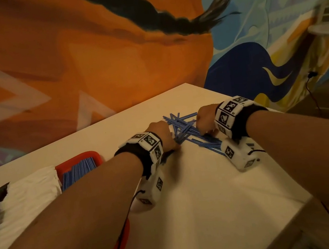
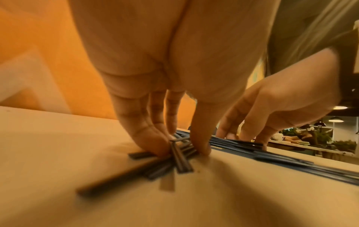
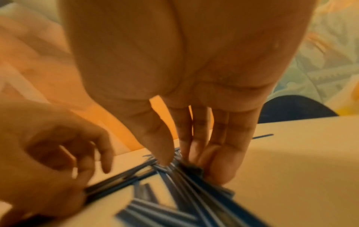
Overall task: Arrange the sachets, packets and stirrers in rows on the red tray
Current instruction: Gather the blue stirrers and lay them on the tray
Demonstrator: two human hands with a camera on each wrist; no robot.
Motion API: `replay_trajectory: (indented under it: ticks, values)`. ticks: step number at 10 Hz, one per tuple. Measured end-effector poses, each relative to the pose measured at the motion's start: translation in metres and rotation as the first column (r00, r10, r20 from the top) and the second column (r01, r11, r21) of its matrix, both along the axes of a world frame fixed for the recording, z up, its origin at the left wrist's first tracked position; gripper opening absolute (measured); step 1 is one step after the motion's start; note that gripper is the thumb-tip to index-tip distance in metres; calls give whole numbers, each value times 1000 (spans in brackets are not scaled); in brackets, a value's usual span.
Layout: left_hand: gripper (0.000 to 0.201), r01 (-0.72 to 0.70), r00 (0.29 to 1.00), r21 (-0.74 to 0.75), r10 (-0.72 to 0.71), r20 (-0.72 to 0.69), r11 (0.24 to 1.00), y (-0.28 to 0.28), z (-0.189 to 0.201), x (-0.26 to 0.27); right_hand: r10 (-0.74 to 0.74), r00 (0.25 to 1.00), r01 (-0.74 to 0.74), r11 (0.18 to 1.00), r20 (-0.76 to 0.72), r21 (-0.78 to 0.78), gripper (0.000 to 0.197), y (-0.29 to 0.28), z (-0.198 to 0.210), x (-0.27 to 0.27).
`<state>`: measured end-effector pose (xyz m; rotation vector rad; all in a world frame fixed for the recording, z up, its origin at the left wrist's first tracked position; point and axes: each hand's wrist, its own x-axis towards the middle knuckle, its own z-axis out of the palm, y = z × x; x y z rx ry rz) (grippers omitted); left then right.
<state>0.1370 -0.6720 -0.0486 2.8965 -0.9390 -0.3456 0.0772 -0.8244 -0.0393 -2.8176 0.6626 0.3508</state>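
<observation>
- A loose heap of thin blue stick-shaped sachets (image 1: 183,131) lies criss-crossed on the pale cream tabletop (image 1: 201,193), well apart from the red plastic tray (image 1: 93,155) at the table's left.
- The tray already carries a row of the same blue sticks (image 1: 78,171), laid side by side; white packets (image 1: 28,187) sit just beside them.
- The left hand (image 1: 162,134) is down on the near-left edge of the heap, its thumb and fingertips (image 2: 155,145) pinching together the ends of several sticks.
- The right hand (image 1: 207,121) works the far-right side, fingers (image 3: 219,165) straight and pressed against a bunched fan of sticks with the thumb closing in; whether it truly grips them I cannot tell through the blur.
- By my judgement the sticks are very light, slim and fairly stiff, and smooth enough to slide over one another and fan out.
- It seems best to square the ends first and then pinch the bundle near its middle, since a hold at one end would likely let the sticks splay.
- One stray stick (image 3: 263,136) lies apart on the table beyond the right hand.
</observation>
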Motion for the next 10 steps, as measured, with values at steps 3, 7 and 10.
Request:
replay_trajectory:
  ticks: [3,7,10]
  values:
    - [23,-140,984,-108,126,-130,984,1,6,-13,-89,993,71,978,80,198,21,9,7,-28]
    - [63,-243,940,-138,197,-279,960,-1,16,-26,125,970,-114,991,-208,63,43,28,15,-58]
    - [56,-222,939,-119,179,-295,968,4,12,-22,28,1000,-30,974,8,227,25,57,-7,-45]
